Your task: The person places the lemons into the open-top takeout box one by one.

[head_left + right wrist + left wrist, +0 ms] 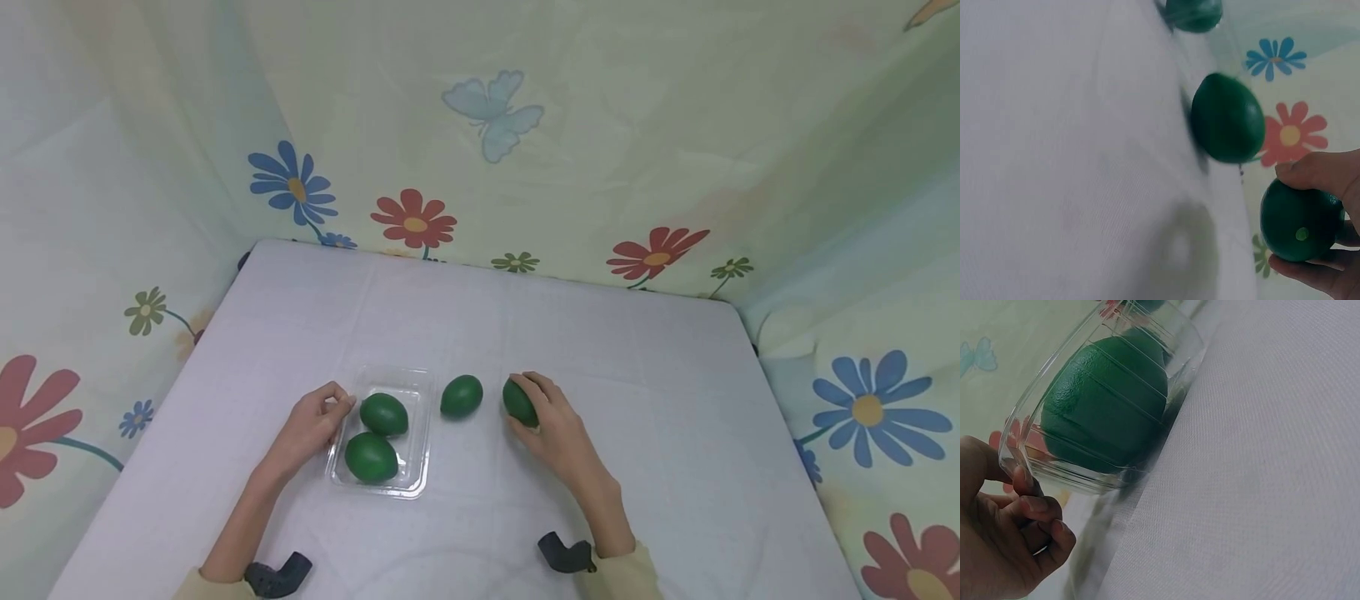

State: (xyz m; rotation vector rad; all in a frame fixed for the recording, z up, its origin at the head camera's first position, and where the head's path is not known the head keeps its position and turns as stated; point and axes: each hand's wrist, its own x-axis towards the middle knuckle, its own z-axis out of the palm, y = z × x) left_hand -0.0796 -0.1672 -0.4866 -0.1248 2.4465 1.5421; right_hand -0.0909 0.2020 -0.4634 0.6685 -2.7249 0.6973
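In the head view, the left hand point(317, 418) pinches the clear tray point(414, 468) by its rim; two green fruits point(383, 415) lie inside, a third fruit point(461, 397) beside it on the desk point(637, 358). The right hand point(557, 433) grips a fourth fruit point(517, 403), whose pale green spot point(1302, 234) only the right wrist view shows.

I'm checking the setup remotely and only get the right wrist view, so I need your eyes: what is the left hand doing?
Observer: The left hand holds the rim of a clear rectangular plastic tray.
Operator: Is anything inside that tray?
Observer: Yes, two dark green lemon-shaped fruits lie in it, one nearer the person than the other.
Operator: And what lies between the tray and the right hand?
Observer: In the head view, one loose green lemon-shaped fruit lies between them, just outside the tray.
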